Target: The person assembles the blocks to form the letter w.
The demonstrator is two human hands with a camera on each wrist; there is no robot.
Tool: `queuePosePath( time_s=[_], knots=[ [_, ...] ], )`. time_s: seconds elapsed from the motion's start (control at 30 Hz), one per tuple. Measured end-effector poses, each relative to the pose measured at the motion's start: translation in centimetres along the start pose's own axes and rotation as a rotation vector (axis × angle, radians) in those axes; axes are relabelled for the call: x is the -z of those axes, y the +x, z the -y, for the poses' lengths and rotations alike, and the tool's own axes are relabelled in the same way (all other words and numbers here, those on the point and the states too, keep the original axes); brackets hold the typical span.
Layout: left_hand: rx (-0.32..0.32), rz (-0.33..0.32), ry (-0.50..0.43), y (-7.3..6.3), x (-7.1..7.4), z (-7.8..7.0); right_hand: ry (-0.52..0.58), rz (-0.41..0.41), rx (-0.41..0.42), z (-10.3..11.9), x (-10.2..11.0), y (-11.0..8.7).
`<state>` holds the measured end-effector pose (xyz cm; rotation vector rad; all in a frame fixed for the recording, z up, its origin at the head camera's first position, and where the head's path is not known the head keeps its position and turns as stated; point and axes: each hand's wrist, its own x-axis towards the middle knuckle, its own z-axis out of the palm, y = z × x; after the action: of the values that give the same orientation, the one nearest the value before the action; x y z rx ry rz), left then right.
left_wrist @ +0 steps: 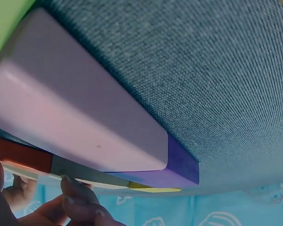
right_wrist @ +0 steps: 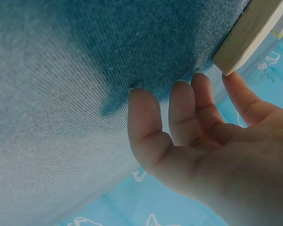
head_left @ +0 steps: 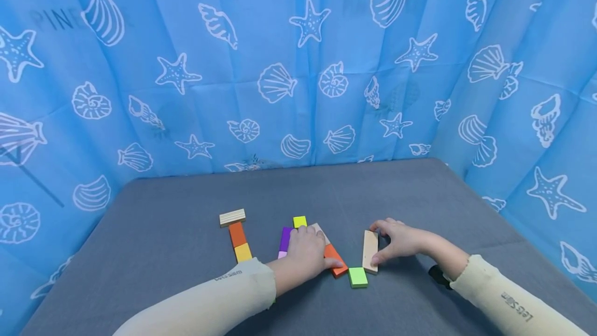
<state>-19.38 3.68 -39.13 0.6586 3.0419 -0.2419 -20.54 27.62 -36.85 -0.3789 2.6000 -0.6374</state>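
Note:
My left hand (head_left: 305, 253) is over a slanting row of blocks, its thumb on the orange block (head_left: 339, 272) and its fingers by the pale block (head_left: 317, 227). A purple block (head_left: 286, 239) and a pink block (left_wrist: 80, 103) lie on its other side, partly covered by the hand in the head view. With thumb and index finger at its two ends, my right hand (head_left: 401, 240) holds a plain wooden block (head_left: 370, 248). The other right fingers (right_wrist: 144, 113) hang free, bent over the cloth. A light green block (head_left: 358, 277) sits beside the wooden block's near end.
A yellow block (head_left: 300, 221) lies at the far end of the slanting row. Further left, a light wooden piece (head_left: 232, 217), a dark orange block (head_left: 237, 235) and an amber block (head_left: 243, 252) form another line. Grey cloth (head_left: 177, 222) covers the table; a blue curtain (head_left: 298, 108) surrounds it.

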Motion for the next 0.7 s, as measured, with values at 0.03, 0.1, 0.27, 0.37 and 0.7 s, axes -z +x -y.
queuePosePath(
  time_s=[0.03, 0.1, 0.27, 0.37, 0.7],
  knots=[
    [0.001, 0.001, 0.005, 0.0, 0.0, 0.0, 0.002, 0.004, 0.0, 0.0, 0.1, 0.0],
    [0.001, 0.002, 0.004, 0.0, 0.0, 0.0, 0.009, 0.014, -0.003, -0.1, 0.2, 0.1],
    [-0.002, 0.004, -0.011, 0.0, 0.0, 0.2, 0.055, 0.046, -0.008, -0.1, 0.5, 0.2],
    [-0.017, 0.007, -0.032, -0.3, 0.2, 0.6, 0.097, 0.067, -0.011, 0.1, 0.9, 0.5],
    [-0.064, -0.029, -0.145, -2.5, 1.7, 3.1, 0.215, -0.06, 0.165, 2.2, 1.9, 5.0]
  ],
)
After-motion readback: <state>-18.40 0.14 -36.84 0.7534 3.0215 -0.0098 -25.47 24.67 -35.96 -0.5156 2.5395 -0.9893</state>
